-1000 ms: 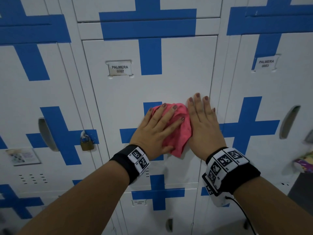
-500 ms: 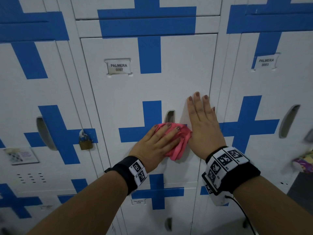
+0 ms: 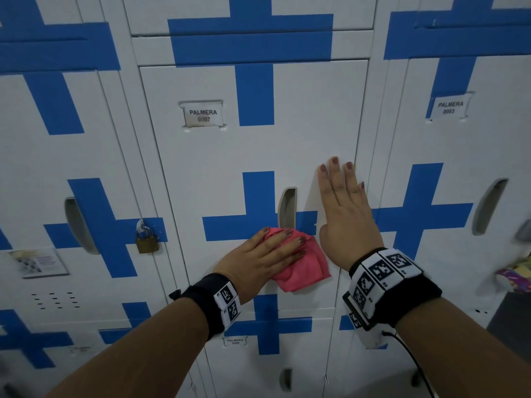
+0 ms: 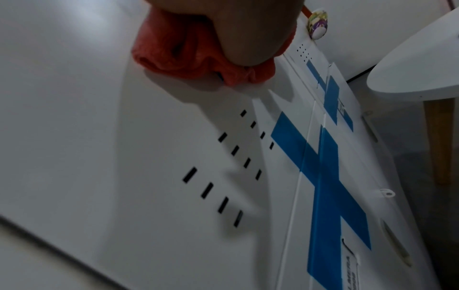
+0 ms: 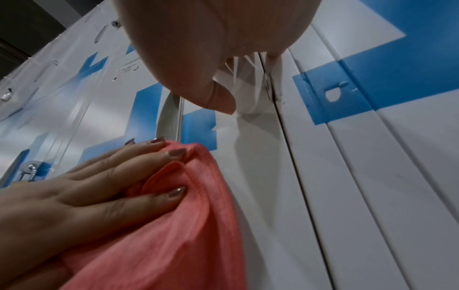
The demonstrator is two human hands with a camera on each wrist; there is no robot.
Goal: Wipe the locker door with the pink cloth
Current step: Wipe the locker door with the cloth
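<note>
The white locker door (image 3: 301,116) with a blue cross and a label reading PALMERA fills the middle of the head view. My left hand (image 3: 267,259) lies flat with straight fingers on the bunched pink cloth (image 3: 304,271), pressing it against the door below the recessed handle (image 3: 287,209). In the right wrist view the left hand (image 5: 99,182) and the cloth (image 5: 186,225) show close up. The cloth (image 4: 174,53) bulges under the palm in the left wrist view. My right hand (image 3: 344,214) rests flat and open on the door's right edge, beside the cloth.
A brass padlock (image 3: 146,239) hangs on the locker to the left. Another locker (image 3: 459,168) stands to the right, with a colourful object (image 3: 514,278) at the frame's right edge. A lower locker door (image 3: 267,354) sits beneath. A white round table (image 4: 417,68) shows in the left wrist view.
My left hand has slid the pink cloth down the door, from over the handle to below it. The right hand has stayed flat in place.
</note>
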